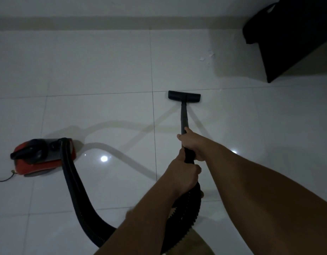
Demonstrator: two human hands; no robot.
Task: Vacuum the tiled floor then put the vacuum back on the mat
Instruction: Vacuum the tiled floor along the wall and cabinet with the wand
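A red and black canister vacuum sits on the white tiled floor at the left. Its black ribbed hose loops down and round to the grey wand. The flat black floor nozzle rests on the tiles ahead of me, just right of a grout line. My right hand grips the wand at its lower end. My left hand grips the hose handle just behind it. No mat is in view.
A black piece of furniture stands at the upper right against the wall. Small white scraps lie on the tiles to its left. A thin power cord runs off left from the vacuum. The wall skirting crosses the top.
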